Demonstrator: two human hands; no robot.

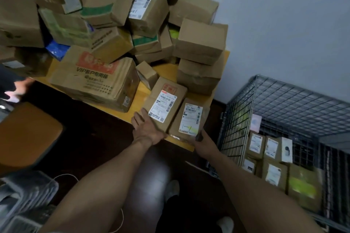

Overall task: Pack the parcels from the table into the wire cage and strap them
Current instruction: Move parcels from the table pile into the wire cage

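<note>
Two small cardboard parcels with white labels lie side by side at the near edge of the yellow table (168, 71). My left hand (146, 128) grips the near end of the left parcel (166, 100), thumb up along its side. My right hand (201, 141) holds the near end of the right parcel (189, 119), its fingers mostly hidden under the box. The wire cage (244, 111) stands on the floor to the right, with several labelled parcels (272, 174) inside.
A tall, loose heap of cardboard boxes (106, 24) covers the table up to the wall. A big printed box (94, 79) sits at the front left. Another person's hand (18, 89) shows at the far left, above a brown stool (28, 134). Plastic crates (24, 198) stand bottom left.
</note>
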